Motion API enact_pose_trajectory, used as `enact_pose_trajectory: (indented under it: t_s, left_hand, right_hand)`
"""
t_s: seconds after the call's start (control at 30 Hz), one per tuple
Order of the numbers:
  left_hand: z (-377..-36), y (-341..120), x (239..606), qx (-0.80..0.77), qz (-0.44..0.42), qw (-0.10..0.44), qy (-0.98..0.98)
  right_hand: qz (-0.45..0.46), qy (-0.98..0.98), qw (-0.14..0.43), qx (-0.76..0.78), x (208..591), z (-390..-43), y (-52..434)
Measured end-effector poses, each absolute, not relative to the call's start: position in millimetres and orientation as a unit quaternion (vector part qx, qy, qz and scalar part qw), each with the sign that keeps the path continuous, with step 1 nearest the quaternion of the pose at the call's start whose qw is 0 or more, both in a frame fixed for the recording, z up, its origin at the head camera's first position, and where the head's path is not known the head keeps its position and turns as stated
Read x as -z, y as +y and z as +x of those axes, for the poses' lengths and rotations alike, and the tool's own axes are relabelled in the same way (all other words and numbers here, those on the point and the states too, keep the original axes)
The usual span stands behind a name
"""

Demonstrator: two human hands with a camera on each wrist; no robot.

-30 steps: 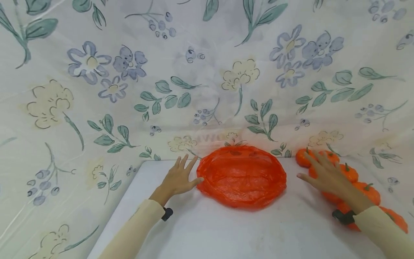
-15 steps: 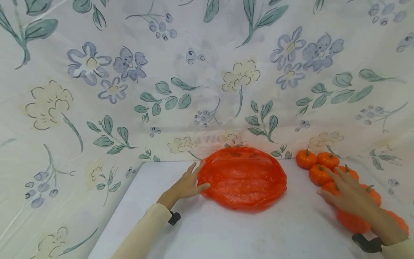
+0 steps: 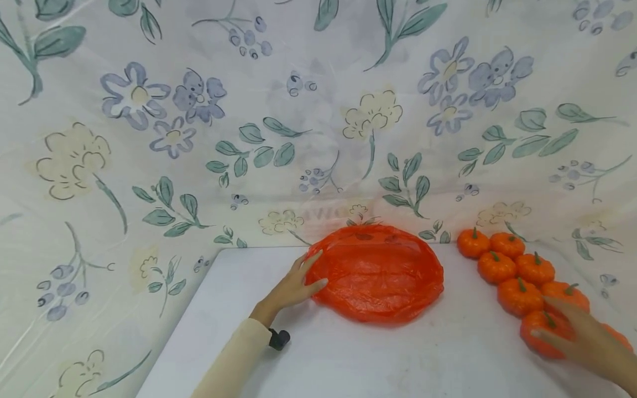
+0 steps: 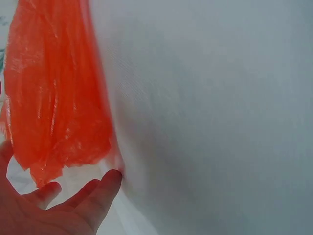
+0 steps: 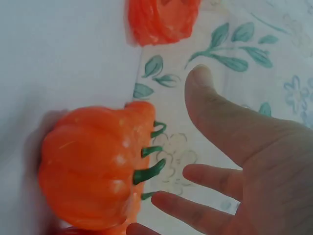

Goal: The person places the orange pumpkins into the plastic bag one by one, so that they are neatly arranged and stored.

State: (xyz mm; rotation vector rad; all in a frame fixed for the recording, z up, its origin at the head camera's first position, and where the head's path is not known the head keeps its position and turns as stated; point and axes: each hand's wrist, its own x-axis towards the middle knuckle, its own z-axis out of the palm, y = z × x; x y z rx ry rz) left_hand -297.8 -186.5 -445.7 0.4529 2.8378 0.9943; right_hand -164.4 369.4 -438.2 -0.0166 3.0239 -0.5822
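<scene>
Right hand [image 3: 587,342] has slid back along the pumpkin row [image 3: 520,276] to the nearest pumpkin [image 3: 544,331], fingers loose, grasping nothing; left hand [image 3: 293,287], released, now rests flat on the orange bag [image 3: 378,273] edge on the worktop [image 3: 348,359].

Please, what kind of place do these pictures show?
Probably a makeshift tabletop set for recording, not a lived-in room: a plain white table, a flowered sheet hung behind and beside it, and only an orange plastic bag and small toy pumpkins on it.

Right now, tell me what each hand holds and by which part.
Nothing is held. The left hand rests flat against the crumpled orange plastic bag's edge; the right hand hovers open over the small orange pumpkins.
</scene>
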Motion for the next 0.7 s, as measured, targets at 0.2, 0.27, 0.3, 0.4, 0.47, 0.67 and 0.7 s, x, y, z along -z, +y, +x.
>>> enact_pose_trajectory:
  t_s: [0.2, 0.27, 0.3, 0.4, 0.47, 0.67, 0.7]
  left_hand:
    - [-297.8, -181.2, 447.9, -0.386, 0.151, 0.038, 0.909]
    - [-299.0, -178.7, 450.2, -0.405, 0.146, 0.041, 0.902]
    - [-299.7, -177.4, 451.5, -0.415, 0.144, 0.042, 0.897]
    - [-301.4, -174.1, 454.6, -0.444, 0.14, 0.041, 0.884]
    - [-301.0, -174.2, 456.0, -0.459, 0.134, 0.038, 0.877]
    - [-297.6, -177.6, 463.7, -0.494, 0.106, 0.035, 0.862]
    - [-297.0, -177.8, 465.3, -0.499, 0.105, 0.035, 0.859]
  right_hand:
    - [0.066, 0.971, 0.105, 0.205, 448.9, -157.2, 372.7]
    - [0.089, 0.964, 0.124, 0.22, 453.2, -155.2, 372.1]
    - [0.095, 0.962, 0.127, 0.224, 455.1, -154.4, 372.7]
    - [0.087, 0.966, 0.113, 0.217, 458.8, -153.5, 377.1]
    - [0.067, 0.973, 0.091, 0.202, 460.3, -153.9, 379.7]
    - [0.067, 0.975, 0.09, 0.19, 460.9, -157.7, 379.3]
    - [0.075, 0.974, 0.098, 0.19, 461.0, -158.2, 378.8]
